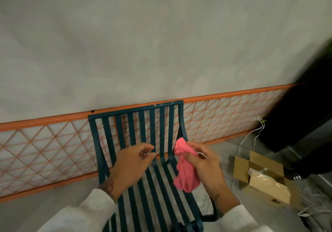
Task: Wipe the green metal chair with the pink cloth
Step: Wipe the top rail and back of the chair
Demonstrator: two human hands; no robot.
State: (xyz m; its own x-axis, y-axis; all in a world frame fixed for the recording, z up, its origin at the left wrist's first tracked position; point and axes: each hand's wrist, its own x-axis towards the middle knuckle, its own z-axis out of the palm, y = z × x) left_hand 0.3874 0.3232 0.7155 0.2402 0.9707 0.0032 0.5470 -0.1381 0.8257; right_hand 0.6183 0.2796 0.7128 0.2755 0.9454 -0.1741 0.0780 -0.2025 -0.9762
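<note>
The green metal chair (142,124) with slatted back and seat stands in front of me, its back toward an orange lattice panel. My right hand (206,163) grips the bunched pink cloth (185,170), which hangs over the right side of the seat near the right back post. My left hand (131,165) hovers above the seat's middle, where the slats bend up into the back. Its fingers are loosely curled and hold nothing. Both wrists come out of light grey sleeves.
An orange-framed lattice panel (45,142) runs along the grey wall (143,43) behind the chair. An open cardboard box (262,176) sits on the floor at the right, with white cables (251,138) beside it. A person's dark-clothed leg and shoe (294,174) stand at far right.
</note>
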